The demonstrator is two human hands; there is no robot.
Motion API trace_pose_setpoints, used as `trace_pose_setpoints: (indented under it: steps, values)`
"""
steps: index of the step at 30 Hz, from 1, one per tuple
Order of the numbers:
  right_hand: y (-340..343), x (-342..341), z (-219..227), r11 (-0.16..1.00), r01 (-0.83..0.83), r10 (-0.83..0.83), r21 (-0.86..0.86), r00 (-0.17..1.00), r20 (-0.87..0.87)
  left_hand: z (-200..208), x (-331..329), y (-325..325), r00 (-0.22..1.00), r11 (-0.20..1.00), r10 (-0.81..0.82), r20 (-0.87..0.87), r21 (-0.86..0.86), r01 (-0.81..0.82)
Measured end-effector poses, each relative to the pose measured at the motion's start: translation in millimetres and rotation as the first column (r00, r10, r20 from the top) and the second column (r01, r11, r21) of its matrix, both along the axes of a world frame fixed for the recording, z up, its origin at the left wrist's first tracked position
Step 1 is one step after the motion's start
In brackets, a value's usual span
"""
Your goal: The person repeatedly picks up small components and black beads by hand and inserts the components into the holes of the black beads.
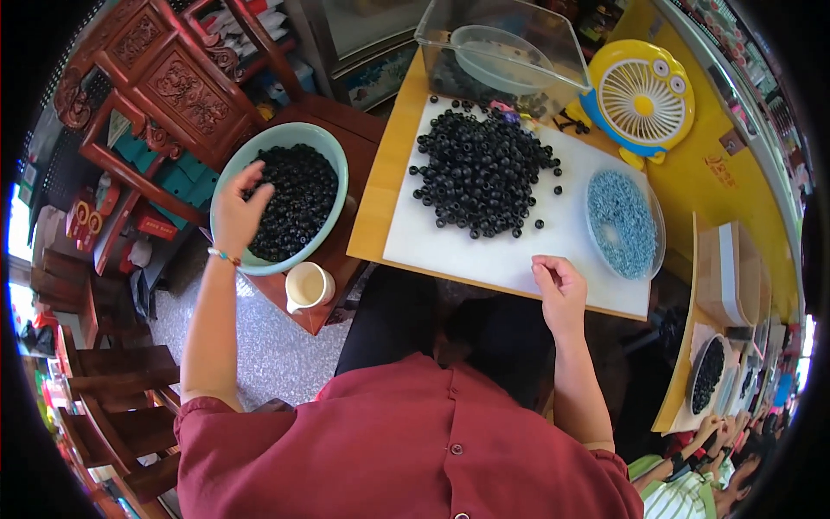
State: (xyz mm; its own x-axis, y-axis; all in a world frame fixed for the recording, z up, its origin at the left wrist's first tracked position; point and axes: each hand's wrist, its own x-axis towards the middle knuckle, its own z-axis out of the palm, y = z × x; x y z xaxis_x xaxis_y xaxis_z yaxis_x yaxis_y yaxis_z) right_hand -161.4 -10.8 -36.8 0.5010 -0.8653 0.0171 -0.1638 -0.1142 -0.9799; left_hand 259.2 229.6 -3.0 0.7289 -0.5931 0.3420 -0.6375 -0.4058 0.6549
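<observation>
My left hand (239,206) is over the left rim of a pale green basin (341,164), with its thumb and fingers apart and nothing seen in them. Shiny dark beads (298,203) fill much of that basin. At the front edge of a white board (484,251) is my right hand (564,294), its fingers curled in a pinch. Whatever it may hold is too small or hidden to tell. A large heap of round black beads (484,169) lies on the board beyond it. To its right sits a clear oval dish (660,229) of small light-blue beads (624,233).
A cream mug (309,285) stands by the basin on a carved wooden chair (194,86). Behind the heap are a clear plastic box (536,52) and a yellow-and-blue fan (640,99). Other people work at a table (679,394) on the far right.
</observation>
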Motion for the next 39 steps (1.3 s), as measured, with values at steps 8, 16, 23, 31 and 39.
trace_pose_setpoints:
  steps: [8,16,23,31,39]
  values:
    - [-7,5,4,0.988,0.117,-0.119,0.105,0.993,0.012,-64,199,65,0.893,0.895,0.431,-0.129,0.187,-0.405]
    - [-9,6,4,0.968,0.209,-0.202,0.136,0.977,-0.065,-47,213,21,0.733,0.874,0.441,-0.518,0.433,-0.22]
    - [-11,16,7,0.966,0.213,-0.199,0.144,0.974,-0.105,-91,244,64,0.846,0.945,0.203,-0.493,0.326,-0.036]
    - [-11,15,7,0.965,0.218,-0.2,0.143,0.971,-0.133,-76,226,80,0.976,0.974,0.171,-0.132,0.172,-0.147]
    - [-11,11,2,0.981,0.163,-0.154,0.104,0.984,-0.095,-14,176,150,0.932,0.926,0.316,0.176,0.159,-0.343]
